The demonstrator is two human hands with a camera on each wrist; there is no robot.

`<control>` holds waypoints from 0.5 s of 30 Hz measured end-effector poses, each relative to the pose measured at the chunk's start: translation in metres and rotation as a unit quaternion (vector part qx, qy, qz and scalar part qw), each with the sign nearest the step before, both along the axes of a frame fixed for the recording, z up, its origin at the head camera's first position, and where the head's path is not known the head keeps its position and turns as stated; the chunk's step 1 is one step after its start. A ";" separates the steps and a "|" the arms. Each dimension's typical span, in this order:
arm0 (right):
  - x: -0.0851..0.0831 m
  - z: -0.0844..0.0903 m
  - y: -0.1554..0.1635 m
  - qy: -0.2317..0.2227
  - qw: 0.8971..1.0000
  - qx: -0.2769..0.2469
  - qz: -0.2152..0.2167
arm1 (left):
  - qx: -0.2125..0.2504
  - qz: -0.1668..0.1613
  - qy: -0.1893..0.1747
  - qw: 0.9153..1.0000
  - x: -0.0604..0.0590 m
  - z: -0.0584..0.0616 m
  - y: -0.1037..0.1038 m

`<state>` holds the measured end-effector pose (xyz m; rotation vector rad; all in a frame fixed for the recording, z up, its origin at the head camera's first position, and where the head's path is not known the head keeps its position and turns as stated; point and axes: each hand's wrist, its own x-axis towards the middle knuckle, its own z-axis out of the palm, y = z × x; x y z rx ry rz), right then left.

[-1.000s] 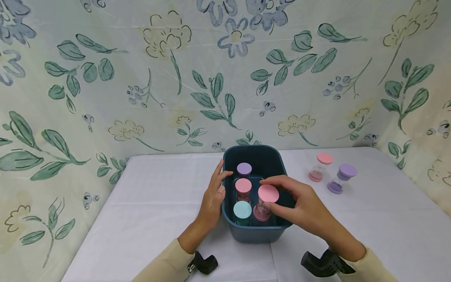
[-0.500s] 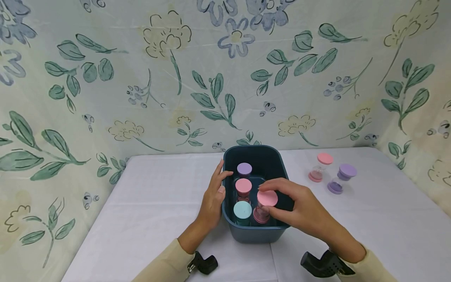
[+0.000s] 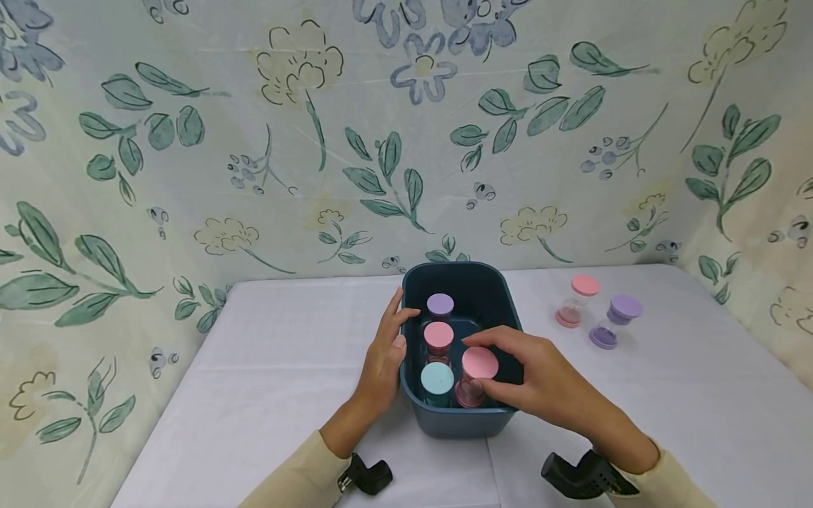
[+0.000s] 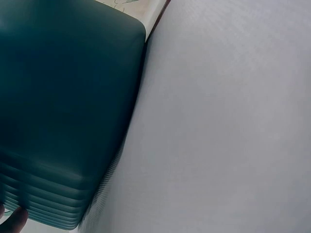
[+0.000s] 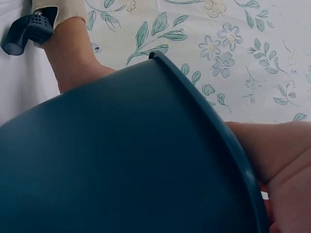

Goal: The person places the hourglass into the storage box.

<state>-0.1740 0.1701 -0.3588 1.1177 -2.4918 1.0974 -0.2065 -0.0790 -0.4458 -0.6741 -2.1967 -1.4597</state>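
Note:
A dark teal bin (image 3: 466,282) stands on the white table. In it are three sand timers in a row: purple-capped (image 3: 440,305), pink-capped (image 3: 438,335) and light-blue-capped (image 3: 437,378). My right hand (image 3: 524,377) pinches a fourth, pink-capped timer (image 3: 479,364) and holds it low inside the bin's near right part. My left hand (image 3: 384,353) rests with straight fingers on the bin's left rim. The left wrist view shows only the bin's outer wall (image 4: 58,111). In the right wrist view the bin wall (image 5: 121,165) hides the timer.
Two more sand timers stand on the table to the right of the bin, one pink (image 3: 574,300) and one purple (image 3: 615,321). A floral cloth (image 3: 317,141) hangs behind and at both sides. The table edge lies close to my wrists.
My right hand has lowered the pink-capped timer deeper into the bin, beside the light-blue one. The left hand has stayed on the rim.

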 end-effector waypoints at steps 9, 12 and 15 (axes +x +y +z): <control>0.002 -0.001 -0.001 -0.014 1.000 0.023 -0.012 | 0.001 -0.004 0.004 1.000 0.000 -0.001 0.000; 0.002 -0.001 -0.001 -0.018 0.999 0.031 -0.017 | 0.000 -0.004 0.003 1.000 0.000 -0.001 0.000; 0.002 0.000 -0.001 -0.019 0.999 0.038 -0.020 | 0.001 -0.006 0.003 1.000 0.000 -0.001 0.000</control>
